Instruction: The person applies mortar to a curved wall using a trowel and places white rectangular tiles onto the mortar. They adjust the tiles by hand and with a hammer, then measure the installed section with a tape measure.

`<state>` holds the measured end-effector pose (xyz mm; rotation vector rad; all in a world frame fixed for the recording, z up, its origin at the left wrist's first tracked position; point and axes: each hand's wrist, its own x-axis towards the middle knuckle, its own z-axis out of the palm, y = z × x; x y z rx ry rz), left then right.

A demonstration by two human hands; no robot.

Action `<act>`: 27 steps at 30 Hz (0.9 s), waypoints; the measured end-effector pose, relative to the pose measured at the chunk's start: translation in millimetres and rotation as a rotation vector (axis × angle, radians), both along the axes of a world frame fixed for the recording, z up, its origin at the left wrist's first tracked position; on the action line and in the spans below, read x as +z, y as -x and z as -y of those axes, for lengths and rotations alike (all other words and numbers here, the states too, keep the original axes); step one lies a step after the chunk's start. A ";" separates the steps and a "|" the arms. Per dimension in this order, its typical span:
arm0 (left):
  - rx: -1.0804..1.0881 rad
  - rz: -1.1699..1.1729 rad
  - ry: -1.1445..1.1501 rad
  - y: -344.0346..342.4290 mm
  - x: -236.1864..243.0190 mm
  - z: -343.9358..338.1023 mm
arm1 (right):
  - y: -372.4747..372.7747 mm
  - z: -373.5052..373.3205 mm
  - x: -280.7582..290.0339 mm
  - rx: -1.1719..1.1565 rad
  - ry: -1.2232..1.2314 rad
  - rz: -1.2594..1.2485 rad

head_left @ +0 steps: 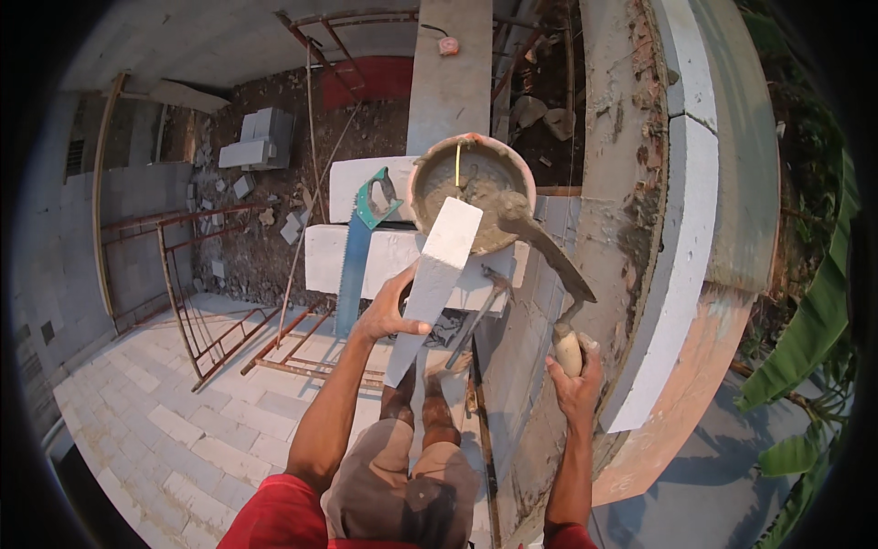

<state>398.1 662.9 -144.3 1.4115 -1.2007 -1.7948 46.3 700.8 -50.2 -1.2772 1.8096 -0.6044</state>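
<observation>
My left hand (384, 316) grips a narrow white block (439, 265), held upright in front of the bucket. My right hand (576, 380) holds a trowel (558, 265) by its wooden handle; grey mortar coats the blade, whose tip reaches to the right rim of the bucket (423, 169) of wet mortar. A thin yellow stick stands in the mortar. A hand saw (352, 274) with a teal handle lies across white blocks (325, 256) to the left of the bucket. A hammer (478, 313) lies below it.
A mortar-streaked wall top (613, 128) with white blocks (681, 274) runs along the right, with banana leaves beyond. A plank (448, 91) behind the bucket carries a small pink tool. Rusty scaffold frames (183, 302), stacked blocks (256, 137) and rubble lie to the left.
</observation>
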 end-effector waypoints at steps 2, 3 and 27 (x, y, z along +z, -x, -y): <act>-0.021 -0.008 0.012 2.5 1.3 1.6 | -0.2 3.9 -0.6 0.041 0.048 -0.031; -0.029 -0.011 0.021 4.0 1.2 3.0 | 1.0 5.3 -1.9 0.062 0.076 -0.027; -0.159 0.024 0.044 -0.1 7.9 -6.1 | 36.2 32.7 44.0 0.165 0.113 -0.106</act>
